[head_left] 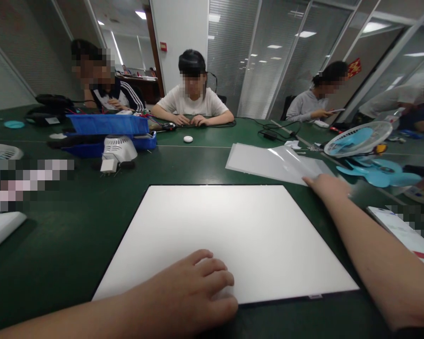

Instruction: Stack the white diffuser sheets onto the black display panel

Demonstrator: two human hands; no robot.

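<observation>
A white rectangular panel (226,230) with a thin dark edge lies flat on the green table in front of me. My left hand (201,287) rests over its near edge, fingers slightly curled and apart, holding nothing. Beyond the panel's far right corner lie translucent, glossy sheets (272,160). My right hand (327,186) is at the near right edge of these sheets, with a fingertip on them. Its other fingers are hidden behind the hand, so its grip cannot be made out.
Blue bins (108,125) and a white fan part (119,149) stand at the back left. A fan cage (360,139) and blue blades (383,172) lie at the right. Several people sit across the green table (63,245). A small white disc (188,139) lies mid-table.
</observation>
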